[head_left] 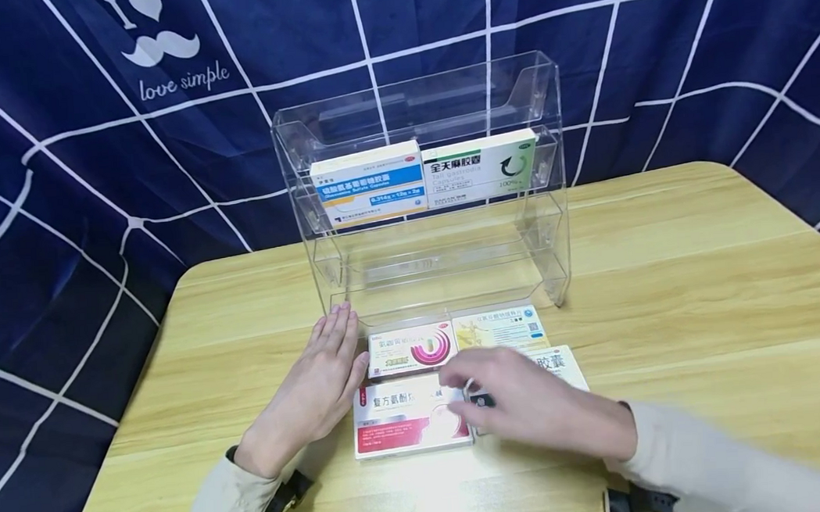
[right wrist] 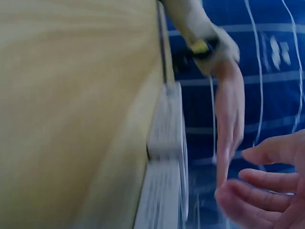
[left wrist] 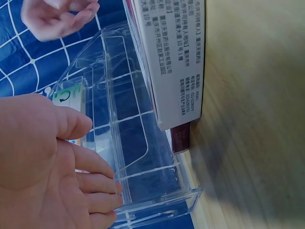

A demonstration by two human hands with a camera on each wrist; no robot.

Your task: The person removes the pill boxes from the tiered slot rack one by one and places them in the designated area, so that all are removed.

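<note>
Four-box layout aside, several medicine boxes lie flat before a clear display rack (head_left: pixel 557 239). My left hand (head_left: pixel 312 387) is beside them, fingers straight, fingertips near the rack's lower left corner; in the left wrist view its palm (left wrist: pixel 43 167) holds nothing. Blurred, my right hand (head_left: pixel 524 398) hovers over the boxes with loosely bent fingers; the right wrist view shows nothing between those fingers (right wrist: pixel 267 181). Below the hands are a red-and-white box (head_left: pixel 400 433), a box with a pink arc (head_left: pixel 405 354), a yellow-and-white box (head_left: pixel 499 330) and a partly hidden white box (head_left: pixel 566 362).
On the rack's upper tier stand a blue-and-white medicine box (head_left: pixel 371 188) and a green-and-white one (head_left: pixel 478 169), side by side. A dark blue cloth (head_left: pixel 431 27) with white lines hangs behind the wooden table (head_left: pixel 688 309).
</note>
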